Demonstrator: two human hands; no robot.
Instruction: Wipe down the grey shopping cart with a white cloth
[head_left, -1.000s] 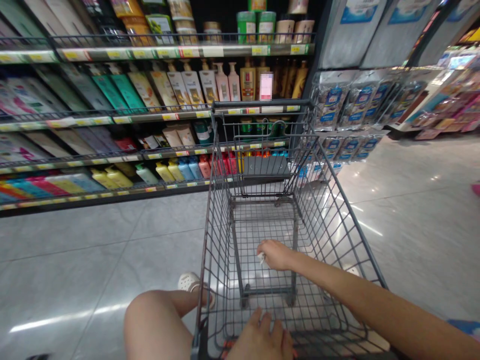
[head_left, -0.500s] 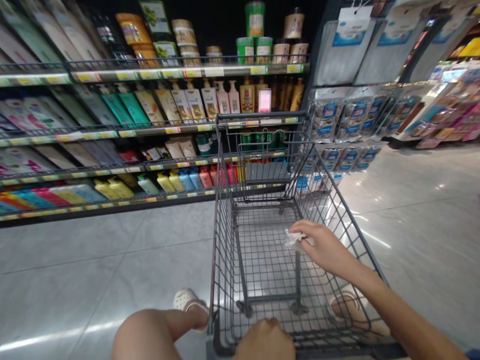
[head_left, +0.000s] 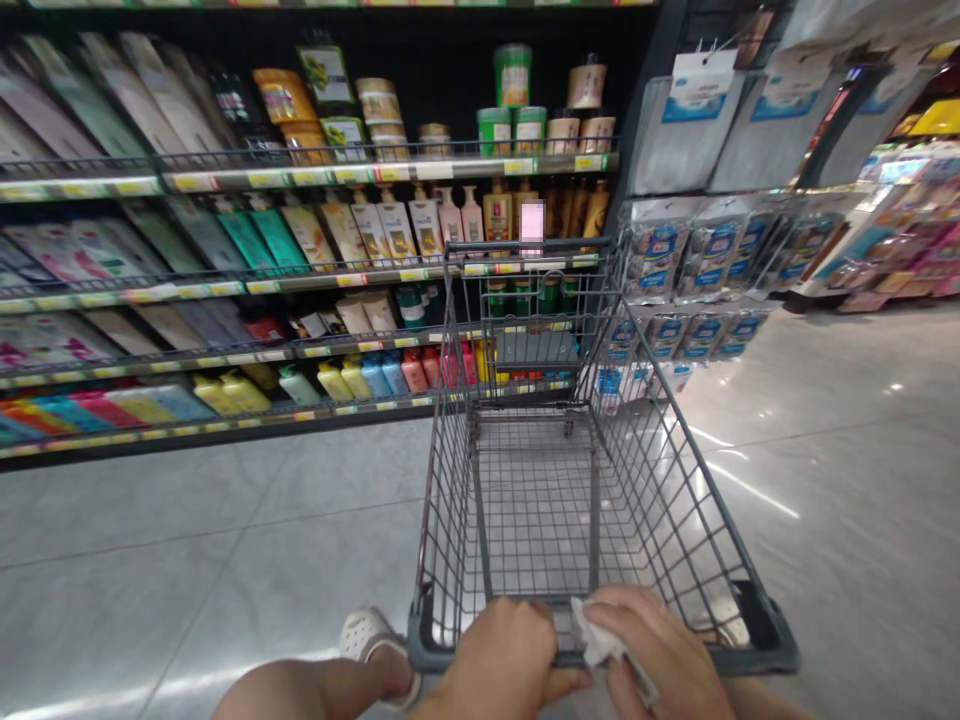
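A grey wire shopping cart [head_left: 540,500] stands before me, and its near rim runs across the bottom of the view. My left hand [head_left: 510,655] is closed around that rim, left of its middle. Just to the right, my right hand [head_left: 652,640] holds a crumpled white tissue [head_left: 598,638] between thumb and fingers, at the same rim. Whether the right fingers also touch the rim is hidden. Both hands are close together.
Shelves [head_left: 315,272] of bottles and jars stand beyond the cart. Hanging grey packs [head_left: 694,130] and scouring-pad-like packs [head_left: 656,250] are at the right. My bare knee [head_left: 277,690] and a white clog [head_left: 367,632] show at lower left. Grey floor tiles [head_left: 150,540] lie around.
My right hand has come back from over the basket to the near rim, still holding the tissue. My left hand appears higher in view, still on the rim. The view has tilted slightly.
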